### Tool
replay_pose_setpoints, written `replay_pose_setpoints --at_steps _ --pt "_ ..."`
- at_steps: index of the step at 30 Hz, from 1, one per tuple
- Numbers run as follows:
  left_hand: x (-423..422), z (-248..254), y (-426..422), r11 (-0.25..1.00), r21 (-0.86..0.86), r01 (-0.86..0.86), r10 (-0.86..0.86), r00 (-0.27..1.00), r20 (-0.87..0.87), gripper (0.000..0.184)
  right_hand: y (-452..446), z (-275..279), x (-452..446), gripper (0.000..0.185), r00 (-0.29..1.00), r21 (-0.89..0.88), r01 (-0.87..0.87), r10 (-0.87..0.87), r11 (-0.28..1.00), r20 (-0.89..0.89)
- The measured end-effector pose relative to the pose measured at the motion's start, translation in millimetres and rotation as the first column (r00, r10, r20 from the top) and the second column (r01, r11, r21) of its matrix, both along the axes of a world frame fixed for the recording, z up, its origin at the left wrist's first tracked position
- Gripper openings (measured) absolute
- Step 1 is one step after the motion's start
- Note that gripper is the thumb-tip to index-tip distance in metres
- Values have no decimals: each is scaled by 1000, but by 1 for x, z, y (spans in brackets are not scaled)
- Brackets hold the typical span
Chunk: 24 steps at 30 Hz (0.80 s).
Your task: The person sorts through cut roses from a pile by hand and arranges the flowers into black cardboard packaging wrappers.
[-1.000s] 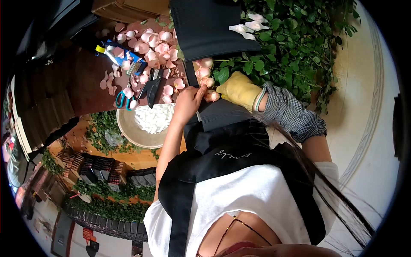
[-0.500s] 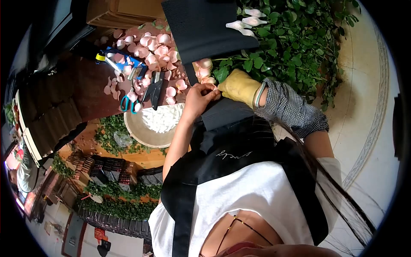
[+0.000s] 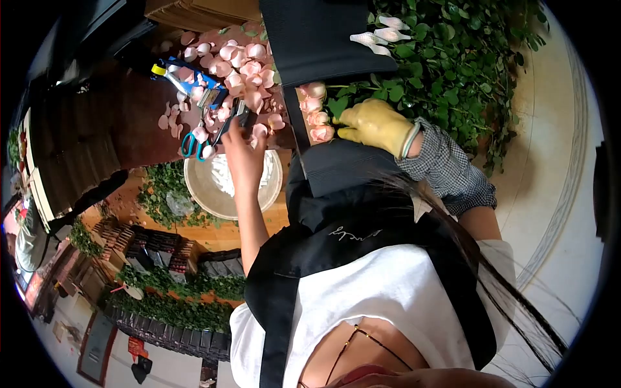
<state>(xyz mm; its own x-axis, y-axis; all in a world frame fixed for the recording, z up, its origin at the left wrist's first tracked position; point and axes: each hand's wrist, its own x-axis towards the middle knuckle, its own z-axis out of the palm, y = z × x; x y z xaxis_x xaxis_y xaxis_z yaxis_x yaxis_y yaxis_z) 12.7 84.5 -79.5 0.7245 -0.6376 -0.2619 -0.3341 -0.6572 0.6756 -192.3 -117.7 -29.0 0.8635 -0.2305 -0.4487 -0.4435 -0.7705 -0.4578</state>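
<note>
My bare left hand [image 3: 244, 155] reaches over the petals, its fingers around the lower part of a black stapler-like tool [image 3: 242, 114]. My right hand [image 3: 375, 126], in a yellow glove, lies beside a column of pale pink roses [image 3: 317, 118], with thumb and forefinger apart over the leafy stems. The roses rest at the edge of black corrugated sheeting [image 3: 343, 161]. Loose pink petals [image 3: 242, 74] surround the tool. Teal-handled scissors [image 3: 193, 145] lie to its left. Below my left hand is a round bowl [image 3: 200, 200] of small white pieces.
Green foliage [image 3: 446, 77] covers the upper right, with several white netted buds [image 3: 381, 39] on it. A blue item with a yellow end [image 3: 158, 69] lies among the petals. Stacked cardboard [image 3: 200, 14] is at the top. More leafy bundles [image 3: 174, 317] stand at lower left.
My left hand has left the roses and moved left onto the black tool. My gloved right hand has drawn slightly back from the lowest rose, and its fingers have spread.
</note>
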Motion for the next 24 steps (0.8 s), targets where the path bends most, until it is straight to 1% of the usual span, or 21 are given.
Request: replay_pose_setpoints --at_steps 1,3,4,5,6,7,8,9,10,11,13,15,16,17,18,19,20,21,22,23,24 --pt "-1 -3 5 999 -37 33 -26 984 175 52 0 3 2 32 1000 0 -6 6 1000 -5" --pt "-6 6 -1 990 -13 142 -135 963 232 44 3 6 11 37 1000 -145 14 -18 989 -21" --pt "-10 1 -7 995 -18 94 -94 996 -1 26 4 -7 16 39 999 -128 -17 14 992 -32" --pt "-13 -20 -7 986 -63 154 -159 984 -83 21 7 -18 20 39 999 -131 -18 14 991 -31" --pt "-18 -20 -16 986 -47 163 -169 965 -201 22 11 -21 31 40 973 -139 -121 90 983 -213" --pt "-28 -20 -25 986 -32 164 -166 934 -317 23 14 -24 36 40 906 -128 -231 165 965 -390" --pt "-35 -36 -25 986 -98 134 -159 935 -316 22 20 -33 33 30 910 -224 -288 194 931 -366" --pt "-44 -52 -23 981 -163 108 -156 935 -318 22 22 -45 26 30 906 -223 -301 205 927 -371" --pt "-49 -45 -26 983 -158 96 -141 942 -304 21 23 -54 18 29 963 -254 -254 222 933 -150" --pt "-54 -45 -27 983 -161 89 -136 941 -309 21 21 -62 11 28 984 -221 -174 179 960 1" --pt "-60 -45 -29 945 -215 245 -253 967 -8 20 18 -50 13 27 949 -121 -69 102 990 300" --pt "-57 -47 -25 951 -200 234 -246 969 -36 20 12 -27 15 26 965 -168 -180 207 969 160" --pt "-53 -49 -23 964 -217 152 -202 952 -230 20 13 -29 22 31 975 -111 -174 156 978 -156" --pt "-51 -52 -22 973 -222 68 -158 895 -417 21 13 -30 24 31 974 -116 -184 164 976 -159" --pt "-47 -21 -23 975 -161 150 -194 931 -309 22 15 -33 25 31 982 -131 -166 152 977 -113" --pt "-43 5 -28 977 -166 137 -184 931 -314 22 16 -34 25 30 987 -144 -152 143 978 -68" --pt "-43 28 -33 949 -136 285 -311 920 -240 21 17 -27 25 27 971 -167 -177 200 970 129" --pt "-51 39 -34 906 -96 412 -423 889 -178 21 18 -39 20 27 967 -161 -213 232 964 110" --pt "-67 37 -40 897 -103 430 -438 896 -75 18 18 -64 13 24 990 50 -22 15 998 140" --pt "-82 37 -46 894 -4 448 -448 894 -24 16 17 -89 3 22 973 255 167 -201 952 111" --pt "-99 27 -51 882 106 458 -462 887 11 16 12 -91 -3 21 958 351 240 -279 905 63"
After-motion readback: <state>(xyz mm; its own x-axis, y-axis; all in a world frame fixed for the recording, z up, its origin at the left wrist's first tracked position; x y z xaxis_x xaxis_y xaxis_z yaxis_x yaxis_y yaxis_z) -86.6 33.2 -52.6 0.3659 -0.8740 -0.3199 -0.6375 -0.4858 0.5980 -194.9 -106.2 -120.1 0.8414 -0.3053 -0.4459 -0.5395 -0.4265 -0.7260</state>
